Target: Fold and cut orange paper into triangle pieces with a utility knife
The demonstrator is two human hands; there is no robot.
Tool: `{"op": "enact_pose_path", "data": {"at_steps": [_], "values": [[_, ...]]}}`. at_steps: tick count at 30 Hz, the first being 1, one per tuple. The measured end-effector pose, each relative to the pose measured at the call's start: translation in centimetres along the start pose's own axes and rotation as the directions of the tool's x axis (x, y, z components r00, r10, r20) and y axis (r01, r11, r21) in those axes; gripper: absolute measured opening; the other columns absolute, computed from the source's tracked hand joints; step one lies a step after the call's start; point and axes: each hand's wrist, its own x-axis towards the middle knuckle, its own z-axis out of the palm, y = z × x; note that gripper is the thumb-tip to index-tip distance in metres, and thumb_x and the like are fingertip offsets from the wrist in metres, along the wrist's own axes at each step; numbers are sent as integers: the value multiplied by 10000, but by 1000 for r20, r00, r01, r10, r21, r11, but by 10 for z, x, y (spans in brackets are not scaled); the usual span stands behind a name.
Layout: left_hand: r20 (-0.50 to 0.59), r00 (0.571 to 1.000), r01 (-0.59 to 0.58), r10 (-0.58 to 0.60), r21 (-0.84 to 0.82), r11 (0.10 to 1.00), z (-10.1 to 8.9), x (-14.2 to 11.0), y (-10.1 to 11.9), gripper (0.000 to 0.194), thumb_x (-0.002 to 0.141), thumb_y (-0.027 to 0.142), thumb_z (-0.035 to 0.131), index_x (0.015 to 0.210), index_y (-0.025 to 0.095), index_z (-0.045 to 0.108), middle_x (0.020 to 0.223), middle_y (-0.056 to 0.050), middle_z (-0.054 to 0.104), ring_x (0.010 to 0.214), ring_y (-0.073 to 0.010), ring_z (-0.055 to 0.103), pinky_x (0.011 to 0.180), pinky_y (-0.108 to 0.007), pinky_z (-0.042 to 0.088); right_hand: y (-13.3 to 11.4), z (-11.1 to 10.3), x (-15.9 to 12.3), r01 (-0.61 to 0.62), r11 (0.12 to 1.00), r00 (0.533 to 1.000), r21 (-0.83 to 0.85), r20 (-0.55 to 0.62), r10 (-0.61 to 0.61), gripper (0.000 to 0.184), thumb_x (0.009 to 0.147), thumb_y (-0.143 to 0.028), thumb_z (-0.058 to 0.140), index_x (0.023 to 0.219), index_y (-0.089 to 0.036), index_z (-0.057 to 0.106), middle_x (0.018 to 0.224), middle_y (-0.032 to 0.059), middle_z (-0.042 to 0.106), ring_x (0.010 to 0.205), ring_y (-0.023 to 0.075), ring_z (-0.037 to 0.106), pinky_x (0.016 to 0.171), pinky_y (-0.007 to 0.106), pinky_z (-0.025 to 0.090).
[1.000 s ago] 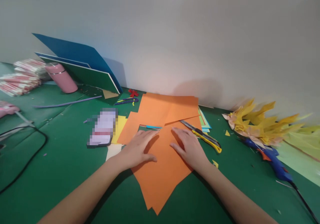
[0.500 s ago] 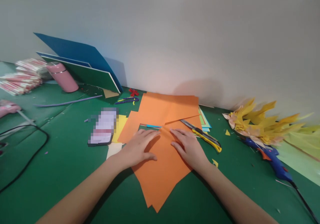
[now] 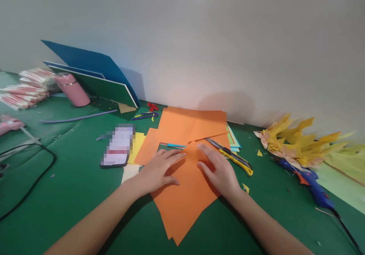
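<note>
The person's left hand [image 3: 159, 170] and right hand [image 3: 219, 171] are both lying flat, palms down, on the front sheet of orange paper [image 3: 185, 194], which is spread on the green table [image 3: 71, 186] directly in front of them. The fingers of both hands are released and spread, pressing rather than grasping anything. Compared with a second ago, the fingertips are creeping a little farther toward the sheet's far corner, and that corner is now rising into a small peak between the two hands, where before it was lying flatter. Judging by this, the person is smoothing or starting to fold the sheet, with the work barely begun.

More orange sheets [image 3: 194, 124] are lying behind, toward the wall. A yellow utility knife [image 3: 232, 157] is resting just beside the right hand, not touching it. A phone [image 3: 117, 150] is lying to the left, and a blue glue gun [image 3: 309, 184] is sitting well apart on the right, near a heap of yellow paper flowers [image 3: 296, 141].
</note>
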Motion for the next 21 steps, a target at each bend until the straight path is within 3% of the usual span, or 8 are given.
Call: {"op": "enact_pose_path", "data": {"at_steps": [4, 7, 9, 12, 15, 17, 19, 21], "values": [[-53, 999, -2, 1, -21, 1000, 0, 0, 1, 821, 714, 284, 755, 1427, 274, 347, 1397, -99, 474, 1278, -322, 399, 1026, -475, 367, 2, 0, 1, -231, 958, 969, 172, -43, 242, 478, 794, -301, 582, 1263, -216, 552, 1143, 93, 683, 975, 267, 663, 805, 427, 558], [-89, 994, 53, -56, -33, 998, -2, 0, 0, 795, 680, 325, 768, 1387, 258, 411, 1273, -111, 564, 1174, -330, 495, 955, -465, 419, 5, -1, 2, -338, 892, 929, 299, -46, 367, 276, 736, -376, 629, 942, -206, 699, 892, 70, 743, 784, 253, 686, 706, 398, 564], [-167, 976, 130, -140, -68, 989, -5, 0, -2, 675, 712, 372, 728, 1326, 235, 486, 1095, -99, 637, 1026, -311, 576, 891, -456, 446, 6, -2, 4, -393, 832, 889, 391, -68, 452, 239, 694, -420, 662, 768, -195, 694, 771, 59, 739, 707, 242, 678, 671, 388, 559], [-398, 879, 177, -262, -237, 955, -10, 2, -6, 480, 772, 391, 642, 1211, 212, 565, 899, -53, 633, 902, -255, 606, 853, -418, 454, 7, -5, 7, -460, 686, 794, 564, -84, 602, 298, 624, -453, 725, 730, -180, 669, 710, 49, 728, 666, 224, 674, 661, 374, 555], [-530, 748, 41, -399, -563, 825, -13, 5, -9, 529, 745, 400, 658, 1217, 210, 513, 879, -22, 596, 829, -198, 609, 773, -346, 483, 6, -7, 11, -456, 509, 681, 730, -83, 728, 363, 575, -475, 769, 757, -186, 645, 719, 37, 732, 665, 209, 683, 653, 350, 561], [-481, 731, -38, -485, -737, 674, -13, 6, -9, 619, 709, 397, 696, 1249, 210, 458, 921, -24, 596, 784, -172, 610, 707, -310, 495, 5, -9, 12, -431, 407, 621, 805, -62, 781, 393, 565, -481, 782, 783, -198, 619, 725, 26, 733, 663, 205, 690, 646, 343, 566], [-357, 770, 1, -529, -828, 561, -11, 5, -7, 618, 695, 387, 722, 1236, 214, 477, 980, -50, 613, 785, -177, 619, 652, -294, 498, 4, -9, 13, -409, 342, 594, 846, -37, 804, 430, 561, -480, 789, 830, -210, 590, 713, 15, 728, 646, 207, 692, 635, 352, 570], [-205, 831, 92, -518, -866, 492, -8, 4, -4, 530, 699, 367, 735, 1175, 213, 560, 1005, -86, 639, 800, -203, 635, 624, -302, 500, 5, -9, 12, -386, 332, 602, 861, -37, 798, 457, 584, -480, 778, 890, -220, 560, 729, 16, 724, 655, 215, 695, 644, 371, 570]]}}
